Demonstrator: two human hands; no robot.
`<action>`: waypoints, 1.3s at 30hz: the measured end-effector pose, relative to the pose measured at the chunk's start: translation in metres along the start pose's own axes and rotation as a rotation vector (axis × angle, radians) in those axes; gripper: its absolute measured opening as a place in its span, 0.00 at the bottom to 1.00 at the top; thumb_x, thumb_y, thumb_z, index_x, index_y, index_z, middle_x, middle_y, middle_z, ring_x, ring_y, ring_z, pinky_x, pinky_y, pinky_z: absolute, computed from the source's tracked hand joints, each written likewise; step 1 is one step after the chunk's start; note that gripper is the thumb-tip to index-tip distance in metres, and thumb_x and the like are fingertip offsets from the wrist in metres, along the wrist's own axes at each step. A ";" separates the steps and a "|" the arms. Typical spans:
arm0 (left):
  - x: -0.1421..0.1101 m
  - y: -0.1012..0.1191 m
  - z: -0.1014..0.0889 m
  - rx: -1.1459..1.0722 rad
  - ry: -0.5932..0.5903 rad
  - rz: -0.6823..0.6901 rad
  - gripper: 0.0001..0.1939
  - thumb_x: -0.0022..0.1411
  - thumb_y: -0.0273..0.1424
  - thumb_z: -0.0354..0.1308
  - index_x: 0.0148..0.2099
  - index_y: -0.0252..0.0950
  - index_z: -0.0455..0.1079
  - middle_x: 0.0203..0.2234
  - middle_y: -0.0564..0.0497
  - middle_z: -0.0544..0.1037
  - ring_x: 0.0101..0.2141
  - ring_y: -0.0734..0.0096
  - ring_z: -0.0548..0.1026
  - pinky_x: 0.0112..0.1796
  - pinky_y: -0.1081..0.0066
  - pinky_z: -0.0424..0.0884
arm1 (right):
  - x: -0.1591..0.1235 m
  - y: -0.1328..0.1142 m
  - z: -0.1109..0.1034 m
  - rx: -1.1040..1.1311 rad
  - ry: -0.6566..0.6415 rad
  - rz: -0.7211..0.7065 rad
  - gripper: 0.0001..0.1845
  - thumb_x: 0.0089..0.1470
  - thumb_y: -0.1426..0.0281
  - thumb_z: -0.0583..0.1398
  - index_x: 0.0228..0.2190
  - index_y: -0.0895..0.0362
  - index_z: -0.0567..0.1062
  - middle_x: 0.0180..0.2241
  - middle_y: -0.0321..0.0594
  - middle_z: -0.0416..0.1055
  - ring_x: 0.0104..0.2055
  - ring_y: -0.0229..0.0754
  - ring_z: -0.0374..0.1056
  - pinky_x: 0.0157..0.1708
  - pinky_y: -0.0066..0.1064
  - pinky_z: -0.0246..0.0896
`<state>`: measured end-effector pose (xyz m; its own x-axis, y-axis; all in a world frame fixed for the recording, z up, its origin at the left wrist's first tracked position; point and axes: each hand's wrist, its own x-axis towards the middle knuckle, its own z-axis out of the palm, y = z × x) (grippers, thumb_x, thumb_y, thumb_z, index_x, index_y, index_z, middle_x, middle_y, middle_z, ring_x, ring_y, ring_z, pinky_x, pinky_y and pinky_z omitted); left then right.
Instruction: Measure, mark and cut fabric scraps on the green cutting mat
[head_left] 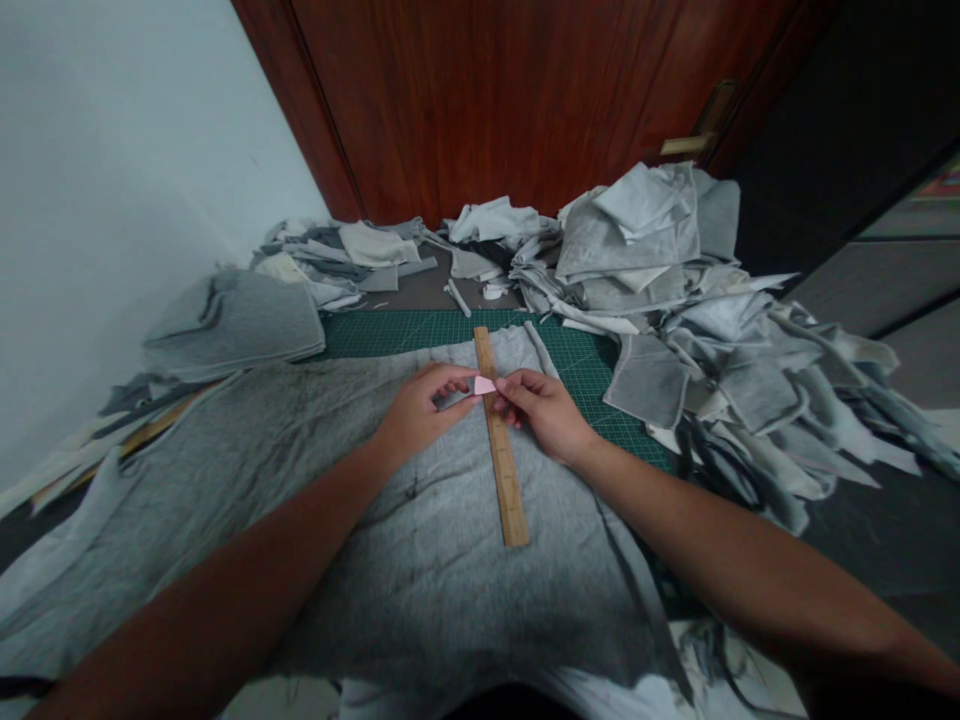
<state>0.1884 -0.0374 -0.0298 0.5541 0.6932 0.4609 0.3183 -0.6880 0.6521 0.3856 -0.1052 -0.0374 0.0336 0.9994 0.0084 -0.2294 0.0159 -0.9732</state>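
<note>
Between my two hands is a small flat pink piece of tailor's chalk [484,385], pinched at both ends above a wooden ruler [504,470]. My left hand [431,405] grips its left end between thumb and fingertips. At its right end, the thumb and curled fingers of my right hand [544,408] are closed on it. The ruler lies lengthwise away from me on a wide grey cloth [420,580], which is spread out with some creases. Part of the ruler is hidden by the chalk and fingers.
Under the cloth, a green cutting mat [592,365] shows at the back and right. Folded grey cloth [247,320] lies at the left. Heaps of fabric scraps [637,240] line the back and right side, before a brown wooden door [510,100]. A white wall [135,130] bounds the left.
</note>
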 end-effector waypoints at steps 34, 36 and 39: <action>-0.010 0.009 0.008 0.454 -0.444 0.078 0.41 0.65 0.51 0.61 0.70 0.32 0.58 0.69 0.35 0.61 0.68 0.46 0.60 0.67 0.51 0.57 | 0.000 -0.003 -0.005 -0.974 0.079 -0.268 0.03 0.56 0.72 0.64 0.35 0.56 0.78 0.34 0.40 0.78 0.34 0.39 0.71 0.38 0.30 0.62; -0.010 0.010 0.009 0.471 -0.459 0.075 0.42 0.65 0.52 0.60 0.71 0.33 0.57 0.70 0.34 0.59 0.69 0.44 0.57 0.67 0.49 0.55 | 0.000 -0.003 -0.005 -0.994 0.084 -0.268 0.03 0.56 0.73 0.64 0.35 0.56 0.78 0.34 0.41 0.78 0.35 0.40 0.71 0.39 0.30 0.62; -0.012 0.010 0.011 0.500 -0.482 0.083 0.44 0.65 0.54 0.60 0.73 0.34 0.55 0.72 0.34 0.56 0.71 0.43 0.54 0.68 0.48 0.51 | 0.001 -0.003 -0.007 -1.012 0.063 -0.257 0.03 0.56 0.71 0.65 0.35 0.56 0.78 0.33 0.40 0.78 0.33 0.40 0.71 0.37 0.30 0.62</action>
<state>0.1936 -0.0551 -0.0355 0.8344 0.5414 0.1036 0.5121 -0.8309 0.2175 0.3928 -0.1049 -0.0362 0.0229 0.9658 0.2584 0.7127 0.1655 -0.6817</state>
